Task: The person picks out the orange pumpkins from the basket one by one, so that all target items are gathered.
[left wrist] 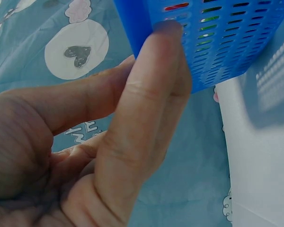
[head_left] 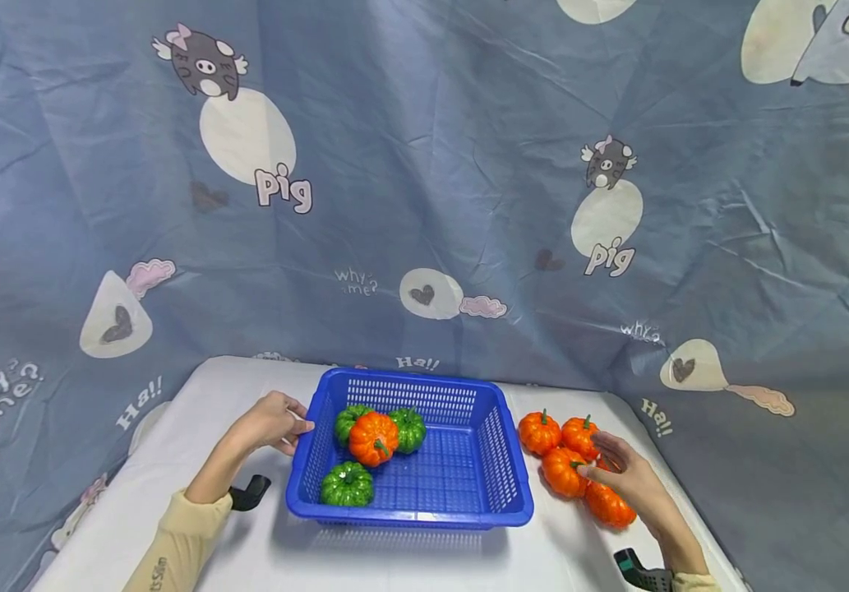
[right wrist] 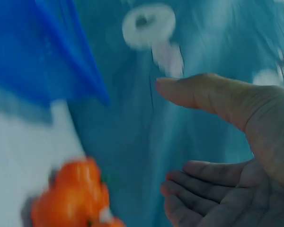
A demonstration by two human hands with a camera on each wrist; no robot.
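Observation:
My left hand (head_left: 276, 421) pinches the left rim of a blue plastic basket (head_left: 424, 518), with thumb and fingers on either side of that edge in the left wrist view. Inside the basket, toward its left, lie three green pumpkins (head_left: 348, 484) and one orange pumpkin (head_left: 374, 439), which leans on the two at the back. My right hand (head_left: 634, 477) hovers over several orange pumpkins (head_left: 540, 433) grouped to the right of the basket. Its thumb and fingers are spread apart, and the palm shows bare in the right wrist view. The hand partly hides the rearmost pumpkins.
The basket and pumpkins stand on a white-covered table (head_left: 246, 551). A blue-grey cloth printed with cartoon pigs (head_left: 424, 205) hangs behind and along the sides. Dark wrist devices (head_left: 250, 493) sit below both hands.

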